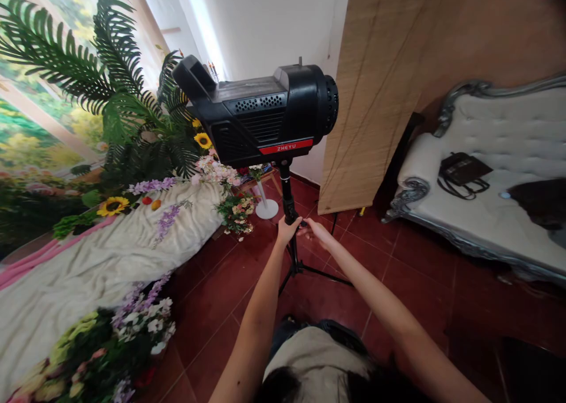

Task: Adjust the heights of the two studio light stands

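A black studio light (260, 111) with a red "ZHEYU" label sits on top of a black light stand (289, 199), its front pointing right. The stand's tripod legs (305, 271) spread over the floor. My left hand (285, 231) wraps the stand's pole just under the light. Close beside it, my right hand (315, 231) reaches in from the right, its fingers pinching a small knob on the pole. The stand's lower section shows below my hands.
To the left, a cream cloth (101, 261) drapes over a low shape among artificial flowers and a palm (115, 78). A bamboo blind (375, 96) stands behind the stand. To the right is a tufted white bench (499, 137) with a black bag (464, 170). Red tiles cover the floor (221, 297).
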A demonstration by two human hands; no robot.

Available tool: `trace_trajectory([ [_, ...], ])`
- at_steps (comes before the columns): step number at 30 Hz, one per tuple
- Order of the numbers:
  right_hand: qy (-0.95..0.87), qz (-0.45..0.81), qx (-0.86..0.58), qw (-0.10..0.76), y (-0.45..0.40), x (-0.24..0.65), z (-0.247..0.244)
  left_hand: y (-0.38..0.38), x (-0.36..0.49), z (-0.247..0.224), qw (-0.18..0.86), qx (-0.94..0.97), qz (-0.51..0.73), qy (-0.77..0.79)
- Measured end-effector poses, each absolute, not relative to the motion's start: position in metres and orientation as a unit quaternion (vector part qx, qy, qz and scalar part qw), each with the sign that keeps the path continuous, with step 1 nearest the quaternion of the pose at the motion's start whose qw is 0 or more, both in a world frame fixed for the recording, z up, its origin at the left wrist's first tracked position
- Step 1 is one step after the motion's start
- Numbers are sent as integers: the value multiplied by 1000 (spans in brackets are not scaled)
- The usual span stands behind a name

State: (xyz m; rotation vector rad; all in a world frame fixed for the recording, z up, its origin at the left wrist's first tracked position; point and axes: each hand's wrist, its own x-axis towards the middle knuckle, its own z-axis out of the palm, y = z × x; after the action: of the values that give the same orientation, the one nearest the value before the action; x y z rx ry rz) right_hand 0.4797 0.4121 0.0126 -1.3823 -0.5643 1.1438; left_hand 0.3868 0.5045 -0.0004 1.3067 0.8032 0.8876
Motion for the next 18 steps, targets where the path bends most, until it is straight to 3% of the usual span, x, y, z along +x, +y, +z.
trace_trajectory([
  [3, -337, 293, -662, 601, 404, 481, 13, 506, 387, -4, 622, 599, 382, 327],
  [6, -436, 179, -678, 565, 393, 482, 19, 506, 387, -3, 622, 598, 383, 330],
  [12, -521, 65, -710, 468, 380, 486, 25, 506, 388, 0, 610, 598, 389, 345],
  [18, -526, 17, -734, 430, 377, 483, 17, 506, 389, -5, 611, 605, 389, 333],
])
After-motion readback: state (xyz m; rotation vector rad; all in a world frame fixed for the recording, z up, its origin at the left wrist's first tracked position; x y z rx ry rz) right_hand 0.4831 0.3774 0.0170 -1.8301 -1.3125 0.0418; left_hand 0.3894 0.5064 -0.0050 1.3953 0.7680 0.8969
